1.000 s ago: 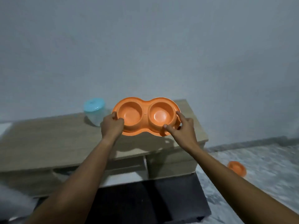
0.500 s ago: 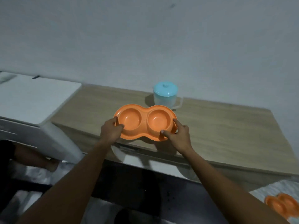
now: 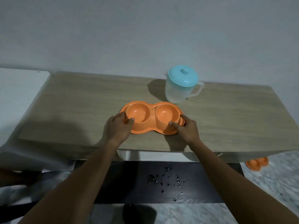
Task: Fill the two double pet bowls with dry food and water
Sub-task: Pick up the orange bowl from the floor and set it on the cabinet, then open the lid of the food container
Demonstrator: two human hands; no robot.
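On the table (image 3: pixel 80 102), the double bowl (image 3: pixel 152 117) lies left-right, cups up.

Dim room: plain grey wall (image 3: pixel 145 29), wooden tabletop (image 3: pixel 80 107), marbled floor (image 3: pixel 267 183), dark mat (image 3: pixel 145 183).

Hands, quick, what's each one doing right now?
Left hand: closed on the left end of the orange double bowl, which sits on the wooden table.
Right hand: closed on the bowl's right end.

My orange double bowl (image 3: pixel 152 118) sat on the pale wood-grain counter (image 3: pixel 80 101); the translucent pitcher (image 3: pixel 178 91) bore a turquoise lid (image 3: pixel 183 78); the floor (image 3: pixel 275 180) was grey-marbled.
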